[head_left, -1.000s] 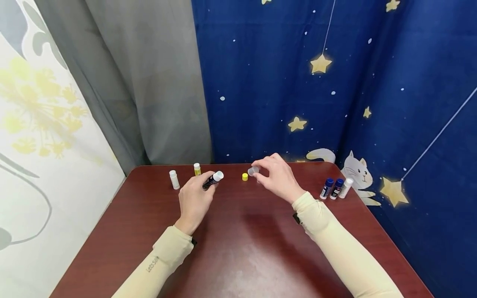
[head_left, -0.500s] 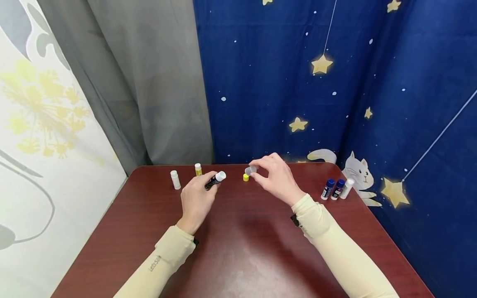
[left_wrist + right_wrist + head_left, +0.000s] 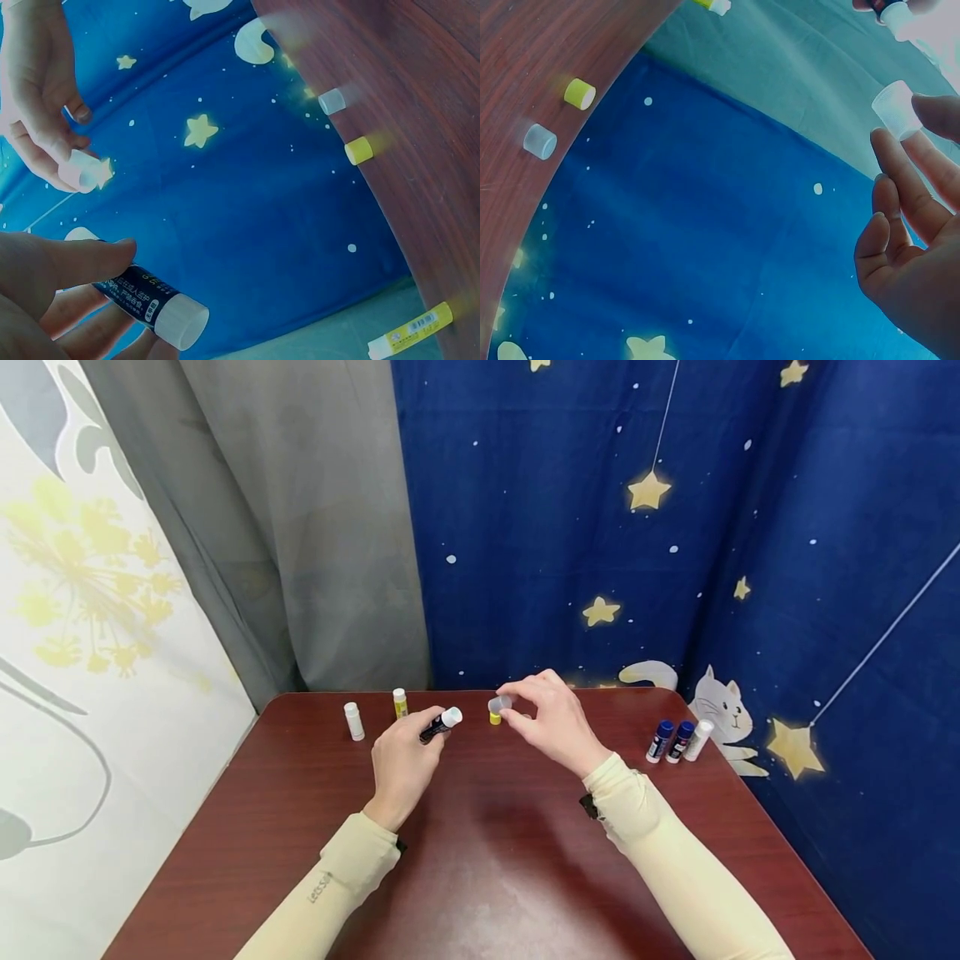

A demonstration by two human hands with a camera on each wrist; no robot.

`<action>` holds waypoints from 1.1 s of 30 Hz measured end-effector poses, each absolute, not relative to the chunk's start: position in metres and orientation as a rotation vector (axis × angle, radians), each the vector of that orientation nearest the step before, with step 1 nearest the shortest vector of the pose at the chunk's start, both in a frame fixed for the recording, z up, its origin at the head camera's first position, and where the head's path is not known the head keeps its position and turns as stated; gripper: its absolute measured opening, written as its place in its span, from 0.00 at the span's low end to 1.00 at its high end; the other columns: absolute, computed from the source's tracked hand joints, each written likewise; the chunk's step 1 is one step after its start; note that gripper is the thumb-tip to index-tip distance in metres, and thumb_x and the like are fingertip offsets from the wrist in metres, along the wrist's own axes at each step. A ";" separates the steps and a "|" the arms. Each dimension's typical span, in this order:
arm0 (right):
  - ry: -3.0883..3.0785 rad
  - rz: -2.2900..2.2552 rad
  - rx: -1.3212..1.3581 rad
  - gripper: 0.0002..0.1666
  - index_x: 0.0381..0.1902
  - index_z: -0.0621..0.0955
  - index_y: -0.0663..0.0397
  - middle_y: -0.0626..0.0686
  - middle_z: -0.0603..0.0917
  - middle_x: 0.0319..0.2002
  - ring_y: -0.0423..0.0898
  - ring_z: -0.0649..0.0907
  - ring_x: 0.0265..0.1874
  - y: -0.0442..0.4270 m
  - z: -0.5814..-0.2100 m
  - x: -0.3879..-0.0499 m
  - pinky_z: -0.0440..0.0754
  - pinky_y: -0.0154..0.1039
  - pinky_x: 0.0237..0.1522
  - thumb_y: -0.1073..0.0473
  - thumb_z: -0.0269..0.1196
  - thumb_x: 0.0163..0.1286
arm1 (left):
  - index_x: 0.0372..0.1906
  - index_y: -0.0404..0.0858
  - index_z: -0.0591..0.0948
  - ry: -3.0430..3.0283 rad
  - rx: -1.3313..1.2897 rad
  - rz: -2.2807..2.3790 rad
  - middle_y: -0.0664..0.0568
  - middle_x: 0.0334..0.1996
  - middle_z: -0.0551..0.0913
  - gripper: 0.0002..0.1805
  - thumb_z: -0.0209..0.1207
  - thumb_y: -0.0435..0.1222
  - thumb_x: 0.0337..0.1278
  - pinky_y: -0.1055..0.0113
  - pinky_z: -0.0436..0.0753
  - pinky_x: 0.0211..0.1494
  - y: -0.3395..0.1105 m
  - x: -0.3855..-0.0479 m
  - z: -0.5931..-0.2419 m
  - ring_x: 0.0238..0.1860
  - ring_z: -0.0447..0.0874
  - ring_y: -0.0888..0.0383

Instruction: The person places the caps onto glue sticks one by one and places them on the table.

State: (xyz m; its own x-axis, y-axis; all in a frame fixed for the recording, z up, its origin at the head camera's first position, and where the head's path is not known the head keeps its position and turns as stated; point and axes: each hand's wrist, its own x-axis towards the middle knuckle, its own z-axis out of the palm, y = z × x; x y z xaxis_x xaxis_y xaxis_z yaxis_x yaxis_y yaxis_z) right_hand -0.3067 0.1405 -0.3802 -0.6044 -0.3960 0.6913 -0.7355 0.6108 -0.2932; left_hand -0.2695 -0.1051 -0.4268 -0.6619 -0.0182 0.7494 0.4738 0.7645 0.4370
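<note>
My left hand [image 3: 406, 760] grips a black-labelled glue stick [image 3: 142, 296] with white ends, held above the table and tilted. My right hand [image 3: 553, 720] pinches a translucent cap [image 3: 898, 109] between thumb and fingertips, apart from the glue stick. Behind the held cap in the head view, a yellow cap [image 3: 495, 719] stands on the table. The wrist views show a second translucent cap [image 3: 331, 101] beside the yellow cap [image 3: 579, 94]. Beyond my left hand stands a yellow glue stick [image 3: 401, 702], its lower part hidden in the head view.
A white glue stick [image 3: 354, 722] stands at the table's left. At the right stand two blue-capped sticks [image 3: 659, 742] [image 3: 680, 742] and a white one [image 3: 698, 740]. Curtains [image 3: 525, 527] hang just behind the table's far edge.
My left hand has moved slightly right with the glue stick. My right hand has shifted a little left with the translucent cap, which now overlaps the yellow cap in the head view.
</note>
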 end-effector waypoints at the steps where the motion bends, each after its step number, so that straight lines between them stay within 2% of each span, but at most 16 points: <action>1: -2.255 0.772 0.889 0.13 0.46 0.88 0.43 0.37 0.85 0.37 0.40 0.73 0.40 0.140 -0.380 -0.307 0.75 0.37 0.37 0.54 0.72 0.63 | 0.49 0.47 0.88 -2.176 -0.339 -0.803 0.51 0.41 0.89 0.17 0.74 0.34 0.52 0.53 0.83 0.37 -0.105 -0.270 -0.426 0.40 0.87 0.53; 6: -2.253 0.795 0.897 0.14 0.47 0.88 0.40 0.37 0.86 0.37 0.40 0.74 0.40 0.136 -0.378 -0.305 0.76 0.36 0.35 0.54 0.72 0.63 | 0.49 0.48 0.88 -2.167 -0.349 -0.794 0.52 0.42 0.89 0.18 0.74 0.34 0.52 0.53 0.84 0.38 -0.103 -0.272 -0.425 0.40 0.87 0.54; 12: -2.259 0.805 0.925 0.15 0.48 0.87 0.39 0.37 0.86 0.39 0.44 0.76 0.41 0.131 -0.379 -0.303 0.78 0.35 0.33 0.55 0.72 0.63 | 0.47 0.48 0.88 -2.158 -0.350 -0.786 0.54 0.39 0.88 0.16 0.74 0.35 0.52 0.55 0.83 0.36 -0.102 -0.273 -0.426 0.37 0.87 0.55; 21: -2.239 0.804 0.946 0.16 0.48 0.87 0.38 0.38 0.86 0.39 0.39 0.74 0.40 0.126 -0.386 -0.301 0.75 0.34 0.32 0.56 0.74 0.62 | 0.46 0.48 0.88 -2.173 -0.351 -0.772 0.55 0.37 0.88 0.14 0.74 0.36 0.53 0.54 0.83 0.34 -0.102 -0.269 -0.433 0.36 0.86 0.55; 33: -2.251 0.824 0.964 0.15 0.48 0.88 0.39 0.40 0.86 0.37 0.43 0.74 0.39 0.123 -0.386 -0.297 0.75 0.36 0.31 0.55 0.74 0.62 | 0.46 0.48 0.89 -2.175 -0.386 -0.771 0.55 0.38 0.87 0.14 0.73 0.36 0.53 0.55 0.83 0.36 -0.097 -0.266 -0.431 0.37 0.85 0.56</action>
